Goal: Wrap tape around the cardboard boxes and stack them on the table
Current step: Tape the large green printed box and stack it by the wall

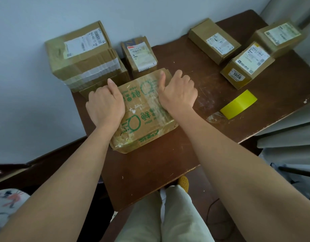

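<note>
Green-printed box [143, 109], the flat cardboard one with green characters and a round logo, is lying in the middle of the table [150, 172], right in front of the person, probably because that spot is giving both arms an even reach over it. Its top is looking glossy and crinkled where clear tape is already running across it, and the near corner is dented and torn, so the cardboard is likely feeling soft there. The left hand [105, 103] is pressing on the box's left edge with the thumb stretched along the top and the other fingers curling down over the side, where they are hidden. The right hand [177, 95] is resting on the right part of the top, thumb pointing away along the taped strip and fingers folded over the far right edge; it is holding no roll. Both hands seem to be steadying the box or smoothing tape flat, though I cannot tell which. A yellow tape roll [238, 103] is lying on its side to the right, near the box but apart from it, with a loose clear tail trailing toward the table edge. At the back left, a big box [82, 51] with a white label is sitting on another, a stack already begun, and a small box [138, 55] is standing just beside it. Three more labelled boxes [246, 65] are waiting at the back right, seemingly unstacked.
</note>
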